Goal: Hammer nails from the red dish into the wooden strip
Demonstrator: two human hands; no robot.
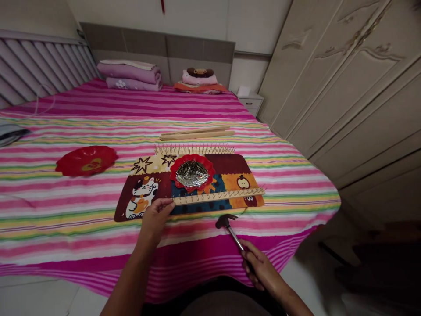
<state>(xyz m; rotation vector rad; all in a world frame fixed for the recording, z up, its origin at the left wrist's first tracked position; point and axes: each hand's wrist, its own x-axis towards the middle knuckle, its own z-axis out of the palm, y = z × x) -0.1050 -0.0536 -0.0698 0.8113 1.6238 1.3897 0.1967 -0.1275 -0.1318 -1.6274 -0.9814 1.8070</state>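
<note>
My left hand pinches the left end of a narrow wooden strip that has a row of nails standing up along it. The strip slants across a patterned mat with a cat picture. In my right hand is a claw hammer, gripped by its handle, its head just in front of the mat's near edge. A red scalloped dish full of loose nails rests on the mat. Behind it lie wooden strips with nails pointing upward.
Bare wooden strips lie beyond the mat. A red plate is to the left on the striped bedspread. Folded bedding sits by the headboard; a wardrobe stands along the right.
</note>
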